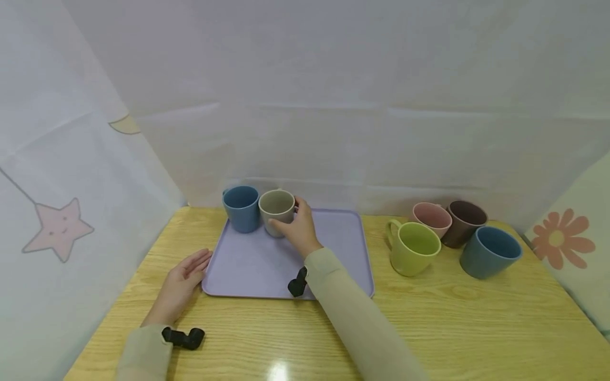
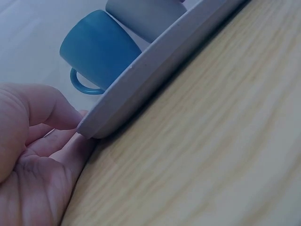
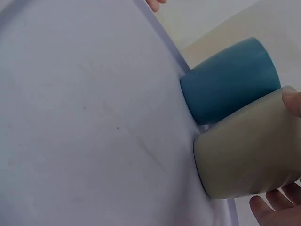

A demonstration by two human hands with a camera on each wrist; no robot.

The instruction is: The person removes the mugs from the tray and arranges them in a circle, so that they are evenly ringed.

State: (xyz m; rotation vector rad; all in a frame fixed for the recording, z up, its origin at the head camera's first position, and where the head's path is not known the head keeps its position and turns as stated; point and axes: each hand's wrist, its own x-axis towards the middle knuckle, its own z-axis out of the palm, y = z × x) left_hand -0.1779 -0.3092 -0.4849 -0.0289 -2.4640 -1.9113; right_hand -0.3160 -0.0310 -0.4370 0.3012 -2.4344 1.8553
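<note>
My right hand (image 1: pixel 301 228) grips a grey-beige mug (image 3: pixel 249 146), thumb at its near side by the rim and fingers around the right side. This mug stands upright towards the back left of a lavender tray (image 1: pixel 252 270). Directly to its left is a blue mug (image 1: pixel 242 211), its handle turned to the back left. At the tray's left edge lies my left hand (image 1: pixel 178 286), fingers fairly straight and pointing away from me. In the left wrist view, its thumb tip (image 2: pixel 70 117) touches the tray's rim.
On the right of the wooden table (image 1: pixel 248 338) stand a yellow-green mug (image 1: pixel 412 251), a pink mug (image 1: pixel 432 217), a dark brown mug (image 1: pixel 462 225) and another blue mug (image 1: pixel 488 254). White cloth (image 1: pixel 310 132) hangs behind the table and at its sides.
</note>
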